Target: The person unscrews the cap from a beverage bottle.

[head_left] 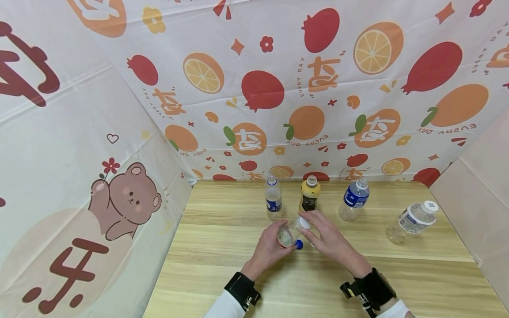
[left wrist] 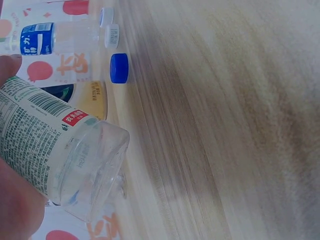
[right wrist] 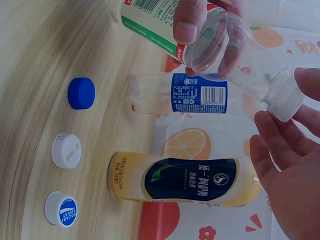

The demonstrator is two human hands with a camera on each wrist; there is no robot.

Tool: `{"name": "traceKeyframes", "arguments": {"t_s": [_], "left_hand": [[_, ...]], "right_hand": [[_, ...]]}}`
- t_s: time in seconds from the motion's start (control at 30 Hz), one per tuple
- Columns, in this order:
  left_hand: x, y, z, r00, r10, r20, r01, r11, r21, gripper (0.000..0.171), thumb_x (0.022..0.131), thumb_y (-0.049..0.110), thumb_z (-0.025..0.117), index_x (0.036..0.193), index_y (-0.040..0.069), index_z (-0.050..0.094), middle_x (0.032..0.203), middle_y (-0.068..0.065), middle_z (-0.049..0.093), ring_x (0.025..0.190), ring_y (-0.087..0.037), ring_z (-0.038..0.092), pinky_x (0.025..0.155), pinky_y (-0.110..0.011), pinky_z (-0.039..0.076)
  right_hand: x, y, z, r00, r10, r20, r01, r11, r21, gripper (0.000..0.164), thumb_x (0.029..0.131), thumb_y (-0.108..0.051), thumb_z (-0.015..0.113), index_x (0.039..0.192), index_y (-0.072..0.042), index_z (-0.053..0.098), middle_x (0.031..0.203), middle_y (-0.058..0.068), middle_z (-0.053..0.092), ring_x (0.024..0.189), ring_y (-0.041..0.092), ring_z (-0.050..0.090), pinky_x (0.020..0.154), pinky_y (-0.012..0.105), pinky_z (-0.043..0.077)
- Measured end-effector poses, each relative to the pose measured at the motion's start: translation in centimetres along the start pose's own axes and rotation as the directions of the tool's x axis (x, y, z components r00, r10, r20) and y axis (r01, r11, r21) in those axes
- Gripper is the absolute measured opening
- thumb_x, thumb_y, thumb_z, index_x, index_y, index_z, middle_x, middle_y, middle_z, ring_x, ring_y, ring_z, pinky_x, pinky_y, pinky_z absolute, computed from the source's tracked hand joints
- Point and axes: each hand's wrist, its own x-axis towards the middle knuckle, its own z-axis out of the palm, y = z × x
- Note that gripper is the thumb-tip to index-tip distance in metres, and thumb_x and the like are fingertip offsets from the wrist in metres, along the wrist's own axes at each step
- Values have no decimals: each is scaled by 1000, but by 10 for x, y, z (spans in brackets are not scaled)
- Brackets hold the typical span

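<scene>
My left hand grips a clear plastic bottle with a white, green and red label round its body. The bottle is tilted, with its neck toward my right hand. Thumb and fingers of that right hand pinch the whitish cap at the bottle's mouth. In the left wrist view the clear bottle base hangs over the wooden table. Close by lie a blue cap, a white cap and a white cap with a blue POCARI SWEAT top.
Behind my hands stand a clear bottle with a blue label, a yellow milk tea bottle and another blue-labelled bottle. A clear bottle with a pale label stands at the right. Fruit-printed cloth closes off the table's back.
</scene>
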Motion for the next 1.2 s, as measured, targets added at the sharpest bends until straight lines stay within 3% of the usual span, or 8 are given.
{"name": "traceKeyframes", "arguments": {"t_s": [0.33,0.6,0.77,0.93,1.07,1.2], "left_hand": [[-3,-4,3,999,30,-19,-29,1000,4,79,74,26,94,139,5,54,121,-6,67,107,-20,66,91,-40,57],[-3,-3,2,1000,13,-14,-13,1000,0,79,74,25,94,138,5,54,122,-7,68,107,-21,66,91,-41,57],[-3,-2,3,1000,-10,7,10,1000,-11,79,74,25,94,139,5,54,125,-8,67,109,-22,66,93,-41,57],[-4,-2,5,999,-21,31,21,1000,-10,79,76,25,94,140,6,52,127,-7,66,112,-21,65,95,-41,56],[-4,-1,7,1000,-4,29,4,1000,12,79,75,25,94,139,5,52,123,-7,67,109,-21,65,94,-39,56],[-5,-1,7,1000,10,18,-10,999,32,79,74,26,95,138,6,53,121,-7,67,107,-20,65,92,-39,56]], "right_hand": [[-2,1,2,999,-40,32,39,999,29,45,99,-3,65,143,-1,56,138,13,59,119,29,62,93,48,58],[-2,-1,2,999,-23,44,21,999,50,44,100,-3,63,144,-1,55,140,13,58,121,30,61,95,50,57],[-1,-5,1,995,85,45,-88,994,65,48,103,-18,65,146,-3,52,141,13,57,120,26,61,95,49,57],[1,-9,2,967,254,34,-256,964,78,58,102,-38,66,147,-5,51,137,12,59,117,24,61,92,52,56],[3,-10,4,949,316,5,-316,948,38,57,98,-44,70,141,-7,58,121,4,62,101,18,58,79,37,54],[3,-10,5,946,324,-13,-324,946,14,49,96,-42,74,133,-11,63,110,-1,61,92,14,55,72,29,48]]}}
